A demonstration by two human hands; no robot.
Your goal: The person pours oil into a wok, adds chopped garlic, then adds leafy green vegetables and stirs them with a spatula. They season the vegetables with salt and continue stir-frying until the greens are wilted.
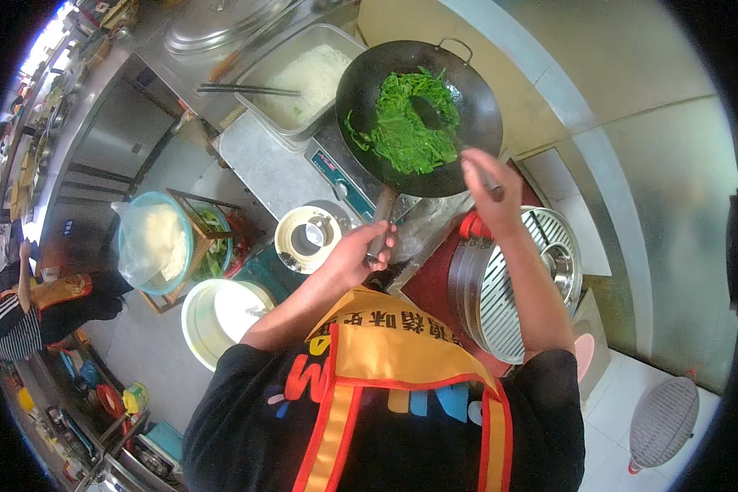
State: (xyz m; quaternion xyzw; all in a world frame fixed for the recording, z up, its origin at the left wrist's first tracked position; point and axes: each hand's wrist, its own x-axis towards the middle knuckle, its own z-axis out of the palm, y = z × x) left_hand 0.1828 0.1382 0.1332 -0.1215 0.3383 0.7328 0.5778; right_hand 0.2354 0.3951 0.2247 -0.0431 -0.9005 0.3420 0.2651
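A dark wok full of bright green leafy vegetables sits over the cooktop. My left hand is wrapped around the wok's handle, which points toward me. In my right hand I grip the handle of a ladle, and its dark, rounded head rests among the greens. Left of the wok is a rectangular tub of pale noodle-like food, with a pair of long dark chopsticks lying across its rim.
A round pot stands beside my left forearm, near a white bucket. Stacked steamer trays lie under my right forearm. On the left, a blue basin holds bagged pale food. Another person stands at the far left.
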